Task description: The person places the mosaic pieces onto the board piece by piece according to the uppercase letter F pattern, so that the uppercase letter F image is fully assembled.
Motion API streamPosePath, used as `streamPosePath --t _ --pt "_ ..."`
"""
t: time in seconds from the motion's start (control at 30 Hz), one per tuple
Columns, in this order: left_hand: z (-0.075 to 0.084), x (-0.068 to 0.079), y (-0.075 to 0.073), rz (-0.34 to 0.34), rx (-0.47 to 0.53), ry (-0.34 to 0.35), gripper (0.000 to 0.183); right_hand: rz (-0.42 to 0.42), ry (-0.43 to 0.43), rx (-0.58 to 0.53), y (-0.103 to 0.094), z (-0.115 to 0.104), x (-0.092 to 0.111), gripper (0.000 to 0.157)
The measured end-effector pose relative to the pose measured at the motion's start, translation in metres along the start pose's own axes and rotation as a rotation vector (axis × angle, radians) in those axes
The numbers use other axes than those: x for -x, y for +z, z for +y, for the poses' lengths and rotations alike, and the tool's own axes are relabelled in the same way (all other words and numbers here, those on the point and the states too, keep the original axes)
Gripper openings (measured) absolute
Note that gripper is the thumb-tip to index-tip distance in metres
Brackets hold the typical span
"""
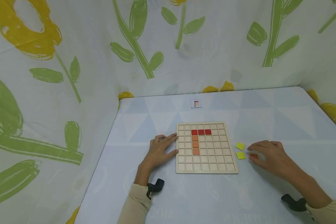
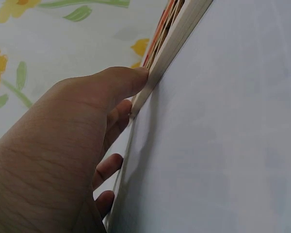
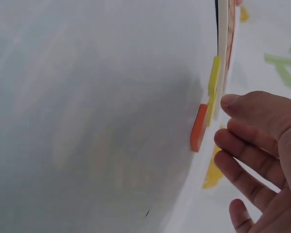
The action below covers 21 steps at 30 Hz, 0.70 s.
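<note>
Orange tile (image 1: 253, 156) lies beneath right hand (image 1: 275, 158), grip parted; spread left hand (image 1: 158, 151) touches board (image 1: 212, 151).

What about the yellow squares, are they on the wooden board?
No, both yellow squares lie on the table between the wooden board and the right hand.

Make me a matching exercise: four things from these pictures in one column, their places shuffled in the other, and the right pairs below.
Things
1. Card
2. Left hand
3. Red tiles
4. Yellow tiles

Places
A. In a row of three on the board
B. Between the board and the right hand
C. Beyond the board's far edge
D. Touching the board's left edge

Pairs: 1-C, 2-D, 3-A, 4-B
</note>
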<state>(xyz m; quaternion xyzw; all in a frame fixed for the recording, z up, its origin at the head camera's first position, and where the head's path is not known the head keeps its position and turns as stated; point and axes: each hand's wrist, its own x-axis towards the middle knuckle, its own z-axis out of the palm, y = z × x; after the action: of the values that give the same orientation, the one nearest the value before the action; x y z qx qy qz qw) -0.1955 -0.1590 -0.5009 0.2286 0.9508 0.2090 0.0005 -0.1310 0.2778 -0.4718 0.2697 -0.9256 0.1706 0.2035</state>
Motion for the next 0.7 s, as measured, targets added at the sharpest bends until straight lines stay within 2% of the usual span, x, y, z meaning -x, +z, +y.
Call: streamPosePath --t 0.17,0.23,0.4,0.5,0.7 --pt "-0.001 0.0 0.001 -0.001 -0.003 0.0 0.064 -0.022 0.024 0.012 -0.001 0.002 0.005 0.029" --pt "-0.001 0.0 0.001 0.0 -0.002 0.0 0.064 -0.061 0.062 0.031 -0.002 0.001 0.006 0.037" --pt "0.0 0.0 0.0 -0.001 0.0 -0.001 0.063 -0.143 0.133 0.052 -0.002 0.001 0.008 0.032" --pt "0.001 0.0 -0.001 0.003 0.0 -0.001 0.063 -0.134 0.127 0.05 -0.002 0.002 0.009 0.032" --pt "0.001 0.001 0.0 0.004 0.011 0.002 0.063 -0.076 0.054 0.05 0.0 0.006 0.012 0.033"
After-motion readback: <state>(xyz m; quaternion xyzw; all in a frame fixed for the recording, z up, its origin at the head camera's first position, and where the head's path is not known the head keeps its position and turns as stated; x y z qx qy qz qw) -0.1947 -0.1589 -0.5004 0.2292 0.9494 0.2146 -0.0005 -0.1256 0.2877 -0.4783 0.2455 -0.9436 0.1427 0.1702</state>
